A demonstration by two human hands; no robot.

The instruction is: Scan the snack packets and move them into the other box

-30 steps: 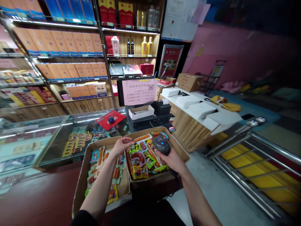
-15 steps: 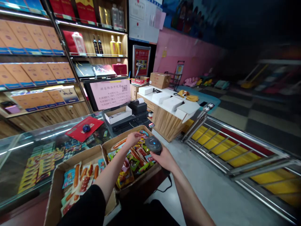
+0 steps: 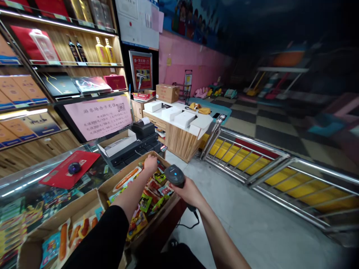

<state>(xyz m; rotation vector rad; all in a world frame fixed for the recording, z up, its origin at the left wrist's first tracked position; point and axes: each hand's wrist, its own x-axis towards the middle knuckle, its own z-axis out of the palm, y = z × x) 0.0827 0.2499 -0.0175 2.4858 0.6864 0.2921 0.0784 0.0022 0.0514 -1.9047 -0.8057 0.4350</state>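
Note:
My right hand (image 3: 187,191) is closed round the handle of a dark barcode scanner (image 3: 174,175), which shows a small blue light; its cable hangs below. My left hand (image 3: 150,163) reaches into the far end of a cardboard box (image 3: 106,186) of snack packets. Its fingers point down among the packets, so whether they hold one is hidden. Green and yellow packets (image 3: 146,201) and wrapped sausages (image 3: 127,178) fill this box. Beside it on the left, a second cardboard box (image 3: 30,239) holds more sausages (image 3: 63,241), partly covered by my left sleeve.
A glass counter (image 3: 17,179) carries a red envelope (image 3: 70,170) with a dark round object. Behind the boxes stand a monitor (image 3: 98,116), a white tray (image 3: 117,144) and a receipt printer (image 3: 143,129). A metal railing (image 3: 252,160) runs along the right, past the grey floor.
The view has turned to the right, so the shelves and boxes sit further left. My left hand has moved deeper towards the box's far corner. The scanner stays in my right hand.

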